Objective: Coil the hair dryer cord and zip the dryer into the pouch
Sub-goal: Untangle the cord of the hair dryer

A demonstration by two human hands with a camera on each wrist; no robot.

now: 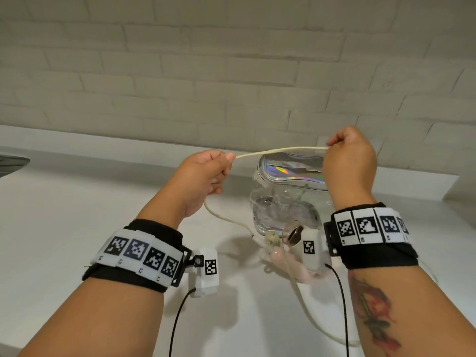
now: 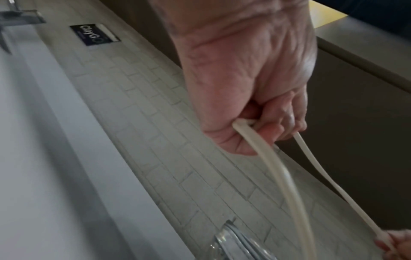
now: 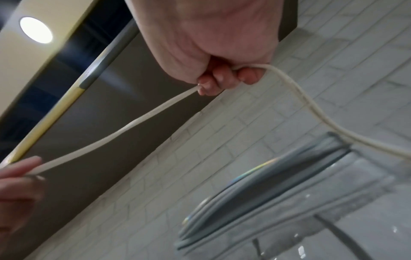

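Note:
A cream cord [image 1: 280,150] is stretched nearly level between my two hands, above the pouch. My left hand [image 1: 219,163] grips it in curled fingers, and a loop runs out of the fist [image 2: 255,126]. My right hand [image 1: 337,143] pinches the cord [image 3: 133,123] in its curled fingers [image 3: 213,79]. From the left hand the cord drops to the counter near a cream plug [image 1: 271,239]. The clear pouch [image 1: 283,202] with an iridescent top stands upright behind it. The pink hair dryer [image 1: 288,266] lies in front of the pouch, partly hidden by my right wrist camera.
Everything sits on a white counter [image 1: 77,228] against a pale brick-tile wall [image 1: 231,73]. A dark rim [image 1: 10,161] shows at the far left edge. In the left wrist view a metal fitting [image 2: 20,19] and a dark label [image 2: 95,34] are on the wall.

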